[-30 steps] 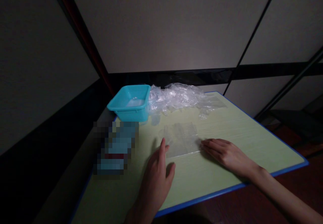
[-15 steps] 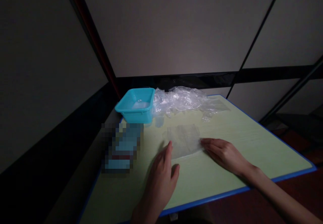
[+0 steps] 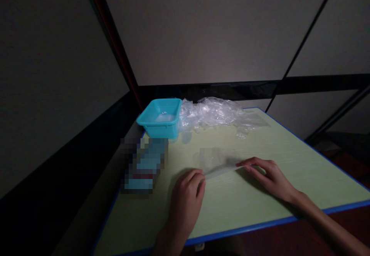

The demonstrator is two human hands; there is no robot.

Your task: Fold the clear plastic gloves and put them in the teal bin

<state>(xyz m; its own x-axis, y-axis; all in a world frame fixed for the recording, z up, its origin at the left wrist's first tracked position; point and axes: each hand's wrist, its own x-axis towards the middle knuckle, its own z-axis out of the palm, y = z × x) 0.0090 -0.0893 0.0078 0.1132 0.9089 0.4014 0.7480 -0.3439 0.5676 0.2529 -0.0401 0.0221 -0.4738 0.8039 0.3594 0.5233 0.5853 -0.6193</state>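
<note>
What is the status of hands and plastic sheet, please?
Left hand, right hand: pinching near corners. Clear sheet: near edge lifted. Crumpled plastic: behind, apart.

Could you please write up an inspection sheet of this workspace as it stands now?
Surface: pale yellow-green table with a blue edge.
Job's things: thin clear plastic sheet, near edge seemingly raised between the hands.
Clutter: turquoise plastic basket at the far left, with something pale inside, too unclear to name; crumpled clear plastic beside it along the far side; a pixelated item nearer on the left, unidentifiable.
Hands: left hand at the sheet's near left corner, right hand pinching its near right corner between fingers.
Cables: nothing seen.
Surroundings: panelled wall with a black band; dim light.
</note>
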